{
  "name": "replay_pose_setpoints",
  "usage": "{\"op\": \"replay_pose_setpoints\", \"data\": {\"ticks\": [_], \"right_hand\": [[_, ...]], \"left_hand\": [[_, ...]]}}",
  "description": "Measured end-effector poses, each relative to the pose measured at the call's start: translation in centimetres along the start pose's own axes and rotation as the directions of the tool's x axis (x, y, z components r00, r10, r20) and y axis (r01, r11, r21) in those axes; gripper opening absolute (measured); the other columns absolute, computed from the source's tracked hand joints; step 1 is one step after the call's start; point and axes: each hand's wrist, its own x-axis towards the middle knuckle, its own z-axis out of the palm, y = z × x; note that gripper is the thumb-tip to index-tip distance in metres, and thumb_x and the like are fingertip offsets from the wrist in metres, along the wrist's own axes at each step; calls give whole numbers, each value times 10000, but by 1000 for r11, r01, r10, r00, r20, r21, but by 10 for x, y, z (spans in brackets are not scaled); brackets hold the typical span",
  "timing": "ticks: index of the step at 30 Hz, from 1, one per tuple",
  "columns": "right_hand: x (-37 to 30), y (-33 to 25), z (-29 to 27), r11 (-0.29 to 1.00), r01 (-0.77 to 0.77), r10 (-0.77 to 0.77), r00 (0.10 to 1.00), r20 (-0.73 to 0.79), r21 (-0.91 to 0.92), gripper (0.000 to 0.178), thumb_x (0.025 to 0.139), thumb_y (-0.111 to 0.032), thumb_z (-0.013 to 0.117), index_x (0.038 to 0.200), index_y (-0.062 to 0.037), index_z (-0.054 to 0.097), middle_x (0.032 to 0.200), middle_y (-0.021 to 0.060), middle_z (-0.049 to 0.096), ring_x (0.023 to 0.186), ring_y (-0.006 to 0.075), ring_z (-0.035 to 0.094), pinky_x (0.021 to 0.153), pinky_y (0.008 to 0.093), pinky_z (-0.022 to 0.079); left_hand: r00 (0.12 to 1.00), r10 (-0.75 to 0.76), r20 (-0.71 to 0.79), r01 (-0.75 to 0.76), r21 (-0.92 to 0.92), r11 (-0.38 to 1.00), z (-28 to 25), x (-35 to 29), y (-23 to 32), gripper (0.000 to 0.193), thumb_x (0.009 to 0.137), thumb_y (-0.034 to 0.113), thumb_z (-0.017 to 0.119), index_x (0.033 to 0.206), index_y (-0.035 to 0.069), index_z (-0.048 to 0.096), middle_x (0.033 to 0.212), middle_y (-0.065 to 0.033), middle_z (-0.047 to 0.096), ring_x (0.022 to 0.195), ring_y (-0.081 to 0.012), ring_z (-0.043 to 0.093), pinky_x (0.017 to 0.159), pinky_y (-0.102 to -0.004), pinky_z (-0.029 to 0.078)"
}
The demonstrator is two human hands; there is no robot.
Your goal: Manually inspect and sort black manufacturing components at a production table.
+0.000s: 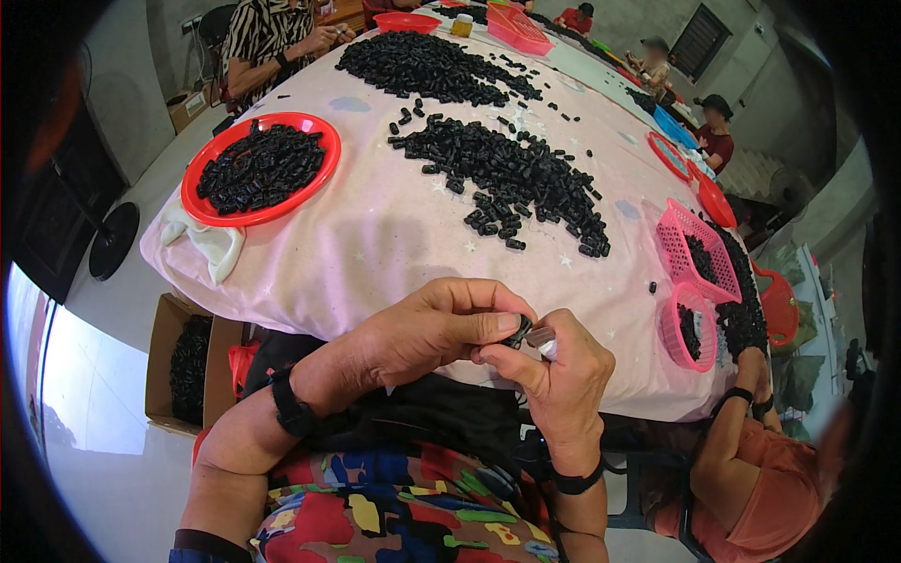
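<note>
Near the table's front edge, my hands meet in front of my body. My left hand (pixel 422 328) pinches a small black cylindrical piece (pixel 515 332) between thumb and fingertips. Close against it, my right hand (pixel 574 375) grips a small clear piece (pixel 541 339) with something whitish at its lower end; the fingers hide part of it. The two pieces lie end to end, and I cannot tell whether they touch. Beyond my hands, a loose heap of small black cylindrical pieces (pixel 507 169) spreads over the pale pink tablecloth (pixel 347 272).
A round red tray (pixel 190 192) full of black pieces stands left, a white cloth (pixel 221 249) under it. Another black heap (pixel 413 66) lies farther back. Pink baskets (pixel 668 239) stand right, near a co-worker's arms (pixel 737 413). A cardboard box (pixel 164 375) sits lower left.
</note>
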Motion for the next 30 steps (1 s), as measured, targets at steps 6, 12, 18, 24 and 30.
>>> {"op": "replay_pose_setpoints", "data": {"ticks": [6, 12, 18, 24, 30], "right_hand": [[-1, 6, 4, 1000, 10, -11, 1000, 18, 28, 533, 678, -513, 759, 709, -21, 556, 583, 96, 569, 517, 216, 593, 467, 303, 444], [-2, 6, 2, 996, 13, -17, 999, 43, 92, 490, 661, -458, 793, 735, -27, 572, 608, 96, 575, 510, 252, 568, 468, 310, 436], [1, 4, -12, 905, -98, 56, 992, 112, 415, 240, 852, -239, 642, 831, -13, 562, 602, 71, 557, 498, 166, 541, 484, 283, 423], [1, 11, -6, 925, 4, -27, 998, 55, 381, 176, 914, -171, 537, 876, -1, 553, 648, 76, 567, 515, 103, 505, 493, 261, 405], [-1, 5, -8, 897, -110, 84, 993, 81, 429, 245, 849, -188, 678, 968, -4, 569, 709, 56, 603, 540, 61, 498, 460, 213, 383]], "left_hand": [[1000, -10, 14, 10, -25, 1000, 1, 0, 0, 217, 937, 189, 582, 1076, 24, 609, 839, 16, 592, 695, -40, 491, 621, -180, 411], [999, -25, 30, 28, -74, 997, 0, 0, 1, 230, 938, 183, 575, 1104, 26, 594, 926, -12, 616, 787, -61, 550, 703, -205, 457], [999, -8, 45, 13, -96, 995, -5, -1, 5, 255, 927, 176, 584, 1130, 21, 591, 886, -16, 598, 762, -73, 549, 706, -209, 456], [1000, 6, 11, -5, -95, 995, -5, -1, 6, 274, 925, 182, 588, 1146, 19, 591, 856, -5, 581, 743, -74, 536, 697, -210, 449], [1000, 2, 1, -2, -79, 997, -6, -1, 6, 279, 928, 182, 585, 1151, 15, 591, 851, 1, 582, 754, -69, 548, 713, -214, 456]]}}
